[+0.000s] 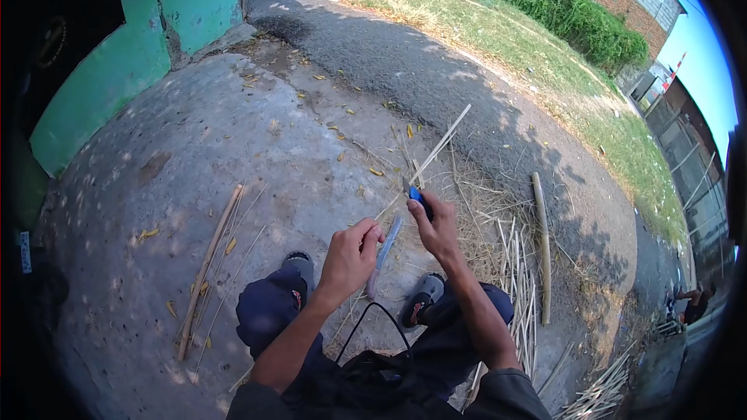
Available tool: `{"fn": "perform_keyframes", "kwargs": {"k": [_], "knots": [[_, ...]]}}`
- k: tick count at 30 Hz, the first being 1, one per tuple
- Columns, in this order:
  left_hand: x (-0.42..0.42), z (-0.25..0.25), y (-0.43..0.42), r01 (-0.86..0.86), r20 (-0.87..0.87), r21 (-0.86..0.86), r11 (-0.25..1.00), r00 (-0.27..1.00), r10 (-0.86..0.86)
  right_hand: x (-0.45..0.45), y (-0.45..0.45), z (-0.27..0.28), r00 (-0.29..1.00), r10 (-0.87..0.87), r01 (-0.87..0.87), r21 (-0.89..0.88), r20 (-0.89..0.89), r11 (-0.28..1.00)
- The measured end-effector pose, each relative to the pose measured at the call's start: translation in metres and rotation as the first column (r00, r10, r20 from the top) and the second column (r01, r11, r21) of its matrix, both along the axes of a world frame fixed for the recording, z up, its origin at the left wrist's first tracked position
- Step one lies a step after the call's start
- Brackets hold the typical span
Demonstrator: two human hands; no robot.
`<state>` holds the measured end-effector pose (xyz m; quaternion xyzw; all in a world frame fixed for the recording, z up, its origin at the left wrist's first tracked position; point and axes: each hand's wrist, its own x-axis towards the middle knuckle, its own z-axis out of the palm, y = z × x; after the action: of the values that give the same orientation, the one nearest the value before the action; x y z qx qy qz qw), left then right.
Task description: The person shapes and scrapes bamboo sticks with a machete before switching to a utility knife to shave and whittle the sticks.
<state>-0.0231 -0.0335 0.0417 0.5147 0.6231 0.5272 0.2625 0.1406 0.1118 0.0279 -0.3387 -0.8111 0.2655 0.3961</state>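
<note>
1. In the head view, a blue-handled cutter is clasped in the right hand at the centre of the frame.
2. The left hand is held just left of centre, apart from the right; its fingers are curled, but whether a thin strip is pinched there cannot be told.
3. Pale split strips are seen beyond the cutter, slanted toward the upper right.
4. A long knife is laid on the concrete ground at lower centre.
5. More strips are heaped at lower right, flanked by a thick pole.
</note>
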Motion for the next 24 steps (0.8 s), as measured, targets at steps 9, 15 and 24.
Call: {"fn": "perform_keyframes", "kwargs": {"k": [9,15,24], "knots": [[-0.004,0.004,0.004,-0.004,0.029,0.015,1.0,1.0,0.004,0.001,-0.004,0.002,0.988,0.101,-0.112,0.096,0.113,0.989],[-0.006,0.005,0.007,-0.04,-0.002,0.03,0.999,0.999,0.04,-0.008,0.001,0.002,0.991,0.102,-0.111,0.11,0.089,0.988],[-0.011,0.001,0.007,-0.03,0.02,0.006,1.0,0.999,0.03,-0.011,-0.009,-0.005,0.99,0.11,-0.12,0.116,0.089,0.986]]}}
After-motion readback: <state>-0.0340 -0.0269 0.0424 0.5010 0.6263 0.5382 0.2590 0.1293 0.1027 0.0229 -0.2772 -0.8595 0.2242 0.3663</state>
